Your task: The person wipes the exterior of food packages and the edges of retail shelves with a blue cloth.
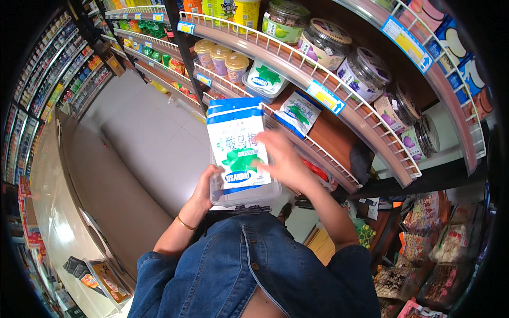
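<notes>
My left hand (204, 186) grips the left side of a clear plastic tub (248, 198) in front of my body. Several white, blue and green snack packets (238, 153) stand stacked in it, their blue tops rising past its far rim. My right hand (287, 161) is blurred at the packets' right side, thumb and fingers apart; whether it touches them is hard to tell. On the shelf just beyond, a similar loose packet (299, 113) lies on bare wood. Beside it a second clear tub (258, 92) holds a matching packet.
White wire rails (318, 71) edge the curved shelves at the right. Above are lidded jars of dried fruit (324, 41); cups with gold lids (220, 59) stand left of the second tub. A pale counter (59, 190) curves along my left. Bagged foods (421, 246) are at lower right.
</notes>
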Available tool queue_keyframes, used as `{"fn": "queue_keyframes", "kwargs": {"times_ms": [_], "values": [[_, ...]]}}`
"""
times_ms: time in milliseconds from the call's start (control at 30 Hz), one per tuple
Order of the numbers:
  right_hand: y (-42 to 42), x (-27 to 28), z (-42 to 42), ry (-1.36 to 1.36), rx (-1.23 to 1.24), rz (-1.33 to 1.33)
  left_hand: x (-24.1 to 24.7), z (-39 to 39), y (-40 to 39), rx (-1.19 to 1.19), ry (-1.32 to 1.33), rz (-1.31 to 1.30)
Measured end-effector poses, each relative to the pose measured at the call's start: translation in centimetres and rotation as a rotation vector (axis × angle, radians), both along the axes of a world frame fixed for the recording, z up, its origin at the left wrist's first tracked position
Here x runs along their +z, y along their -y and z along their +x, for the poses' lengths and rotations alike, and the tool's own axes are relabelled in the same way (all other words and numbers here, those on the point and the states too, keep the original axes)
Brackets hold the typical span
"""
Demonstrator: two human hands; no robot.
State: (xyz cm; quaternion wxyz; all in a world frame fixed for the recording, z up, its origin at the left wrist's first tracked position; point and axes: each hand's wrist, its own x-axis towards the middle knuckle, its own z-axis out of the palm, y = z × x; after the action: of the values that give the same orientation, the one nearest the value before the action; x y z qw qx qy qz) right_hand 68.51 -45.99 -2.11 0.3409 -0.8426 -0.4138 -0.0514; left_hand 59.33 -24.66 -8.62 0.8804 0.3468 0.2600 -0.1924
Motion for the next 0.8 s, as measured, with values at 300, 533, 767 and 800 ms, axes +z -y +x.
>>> {"fn": "queue_keyframes", "kwargs": {"times_ms": [300, 533, 767, 800], "values": [[6.3, -14.0, 12.5, -0.058, -0.584, -0.345, 0.0, -0.6, -1.7, 0.003, 0.037, 0.013], [7.3, -12.4, 10.6, 0.028, -0.596, -0.258, -0.2, 0.3, -0.7, -0.034, 0.066, -0.089], [8.0, -13.3, 10.4, -0.027, -0.755, -0.195, -0.7, 1.2, 0.5, -0.091, 0.052, -0.132], [8.6, -12.9, 10.6, 0.017, -0.782, -0.019, -0.1, 1.1, 0.6, -0.086, 0.049, -0.132]]}}
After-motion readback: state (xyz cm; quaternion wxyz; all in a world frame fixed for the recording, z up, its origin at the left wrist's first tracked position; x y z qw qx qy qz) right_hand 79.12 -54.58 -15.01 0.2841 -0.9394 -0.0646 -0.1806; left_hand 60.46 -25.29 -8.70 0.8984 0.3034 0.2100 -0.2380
